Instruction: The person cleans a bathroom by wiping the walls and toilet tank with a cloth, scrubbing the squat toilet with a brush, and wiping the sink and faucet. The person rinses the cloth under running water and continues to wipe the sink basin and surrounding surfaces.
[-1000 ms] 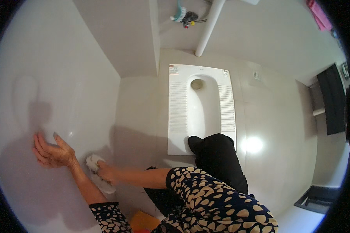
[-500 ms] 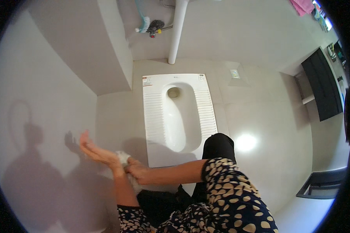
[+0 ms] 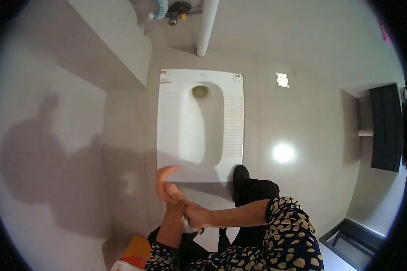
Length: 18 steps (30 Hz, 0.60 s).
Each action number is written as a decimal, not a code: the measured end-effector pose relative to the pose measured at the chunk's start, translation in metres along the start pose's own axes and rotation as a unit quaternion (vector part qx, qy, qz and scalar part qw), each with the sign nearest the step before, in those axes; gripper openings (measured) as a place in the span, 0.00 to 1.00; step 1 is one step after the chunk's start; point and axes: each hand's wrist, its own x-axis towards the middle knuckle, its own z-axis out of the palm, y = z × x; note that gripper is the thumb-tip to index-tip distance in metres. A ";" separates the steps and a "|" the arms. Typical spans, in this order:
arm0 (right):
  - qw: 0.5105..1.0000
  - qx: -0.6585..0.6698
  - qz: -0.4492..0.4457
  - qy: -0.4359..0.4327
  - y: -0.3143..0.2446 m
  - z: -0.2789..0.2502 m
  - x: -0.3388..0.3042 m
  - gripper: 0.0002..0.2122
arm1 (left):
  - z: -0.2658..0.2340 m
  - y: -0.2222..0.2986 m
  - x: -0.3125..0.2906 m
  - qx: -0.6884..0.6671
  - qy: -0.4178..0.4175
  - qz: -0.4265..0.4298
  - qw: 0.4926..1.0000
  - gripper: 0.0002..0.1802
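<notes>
Our left hand (image 3: 168, 186) is held open with curved fingers over the near left corner of a white squat toilet (image 3: 201, 131), and our right hand (image 3: 197, 216) is closed on a white cloth (image 3: 189, 226) just beside the left wrist. Pale tiled floor (image 3: 264, 122) surrounds the toilet, with a white pipe (image 3: 208, 27) beyond it, a square drain (image 3: 282, 80) to the right and an orange object (image 3: 138, 248) at lower left. Our cloth looks soft and bunched, mostly hidden by the right hand and left forearm. Half a second ago our hands were farther left and the orange object was out of view; now we have them nearer the toilet.
</notes>
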 end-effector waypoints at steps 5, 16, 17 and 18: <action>0.968 0.183 -0.174 -0.011 -0.006 0.000 -0.013 0.18 | 0.011 0.012 0.003 0.042 0.004 -0.041 0.998 0.23; 0.967 -0.084 -0.214 -0.112 0.044 0.061 -0.114 0.14 | 0.025 0.131 0.040 0.011 -0.059 -0.107 0.992 0.14; 0.948 -0.201 -0.232 -0.080 0.035 0.066 -0.125 0.14 | 0.028 0.143 0.049 0.023 -0.087 -0.091 0.992 0.14; 0.916 -0.315 -0.246 -0.045 0.025 0.070 -0.138 0.15 | 0.033 0.156 0.059 0.036 -0.114 -0.075 0.990 0.13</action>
